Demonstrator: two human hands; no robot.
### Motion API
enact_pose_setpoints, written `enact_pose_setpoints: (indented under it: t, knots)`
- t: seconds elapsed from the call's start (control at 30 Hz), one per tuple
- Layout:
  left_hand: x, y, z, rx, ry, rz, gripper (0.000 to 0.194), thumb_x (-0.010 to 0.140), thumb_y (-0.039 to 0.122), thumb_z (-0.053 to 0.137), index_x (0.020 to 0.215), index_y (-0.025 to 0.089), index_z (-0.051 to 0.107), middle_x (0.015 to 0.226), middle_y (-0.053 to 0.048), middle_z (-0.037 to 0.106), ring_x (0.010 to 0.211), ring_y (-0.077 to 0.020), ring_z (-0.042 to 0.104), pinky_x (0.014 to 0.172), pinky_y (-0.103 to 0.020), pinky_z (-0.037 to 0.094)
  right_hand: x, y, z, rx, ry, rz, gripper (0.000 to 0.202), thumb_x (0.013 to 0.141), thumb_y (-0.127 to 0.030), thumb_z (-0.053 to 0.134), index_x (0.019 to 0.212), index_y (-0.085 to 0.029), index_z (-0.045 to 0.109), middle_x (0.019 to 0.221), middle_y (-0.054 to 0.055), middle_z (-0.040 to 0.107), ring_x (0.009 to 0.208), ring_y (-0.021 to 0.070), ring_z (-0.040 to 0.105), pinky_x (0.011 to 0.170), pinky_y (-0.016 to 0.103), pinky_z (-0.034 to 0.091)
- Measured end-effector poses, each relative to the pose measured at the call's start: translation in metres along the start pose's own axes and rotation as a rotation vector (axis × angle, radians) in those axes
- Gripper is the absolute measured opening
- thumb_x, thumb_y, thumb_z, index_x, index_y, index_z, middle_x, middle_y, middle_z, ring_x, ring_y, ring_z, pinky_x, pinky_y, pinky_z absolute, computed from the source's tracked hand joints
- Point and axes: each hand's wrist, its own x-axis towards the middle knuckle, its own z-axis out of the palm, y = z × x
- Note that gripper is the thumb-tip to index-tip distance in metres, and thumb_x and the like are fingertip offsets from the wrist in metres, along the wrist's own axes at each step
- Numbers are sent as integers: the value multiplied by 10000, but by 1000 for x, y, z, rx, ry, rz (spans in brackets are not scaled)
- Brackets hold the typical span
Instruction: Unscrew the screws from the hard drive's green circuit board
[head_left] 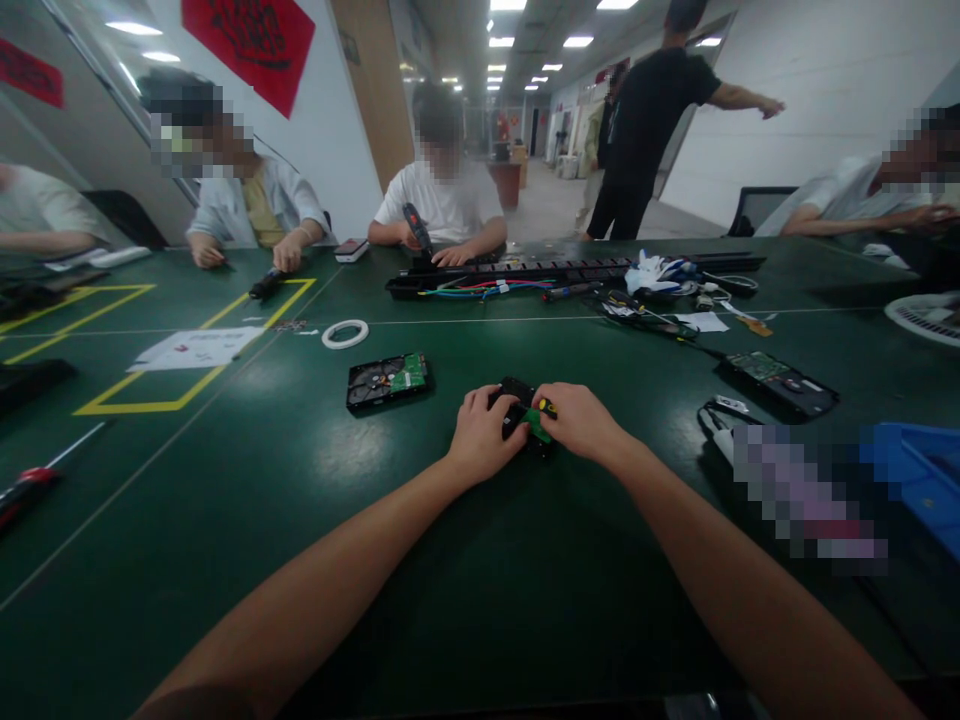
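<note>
A hard drive [538,430] with a green circuit board lies on the green table in front of me, partly covered by my fingers. My left hand [484,432] is closed around its left side, pressing it to the tabletop. In my right hand [581,420] is a small screwdriver [549,408] with a yellow and black handle, gripped over the drive's right side. The screwdriver's tip is too small to make out. Left of my hands sits a second hard drive [388,382], board side up, and a third hard drive [780,384] lies to the right.
A white ring [345,334] and paper sheets [196,348] lie beyond on the left. A red-handled screwdriver [30,490] is at the left edge. Cables [637,305] and a long black rail [525,272] stretch across the back. A blue bin [922,480] stands right. Co-workers sit opposite.
</note>
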Motion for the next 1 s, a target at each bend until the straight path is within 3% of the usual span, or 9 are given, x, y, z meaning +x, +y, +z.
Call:
enact_pose_setpoints:
  t: [0.27,0.6,0.8,0.87,1.0]
  knots:
    - [-1,-1,2,21,18,16,447,982,434,694,1385,245,654,1520,-142,520,1435,-386,451,1186,-601,449,8,-3,-3,-41,-49,-6,128,952,-171,635,997,-203,751,1046,84,752,977,211,691,883,302,484]
    - [-3,0,0,-9,64,43,451,970,401,713,1377,222,638,1485,-157,538,1416,-385,473,1178,-599,460,-14,-10,6,-125,11,78,261,1032,-215,561,1258,-195,689,1254,119,698,1011,231,702,799,318,510]
    - [-3,-3,1,-9,68,63,482,968,423,716,1396,218,627,1497,-159,529,1425,-391,461,1170,-617,456,-15,-7,7,-175,21,98,226,1013,-183,561,1200,-212,684,1236,116,703,994,239,702,781,335,491]
    - [-4,-3,-1,-5,70,92,478,978,427,708,1398,216,626,1502,-163,530,1425,-391,459,1165,-626,454,-15,1,5,-153,70,105,214,1004,-182,574,1187,-213,680,1210,107,709,984,237,700,776,335,484]
    - [-4,-2,-7,11,52,223,453,992,435,705,1390,226,641,1503,-153,548,1444,-386,449,1183,-635,425,-17,33,-3,-118,292,204,166,1025,-214,554,1137,-216,677,1181,100,713,979,249,687,777,347,467]
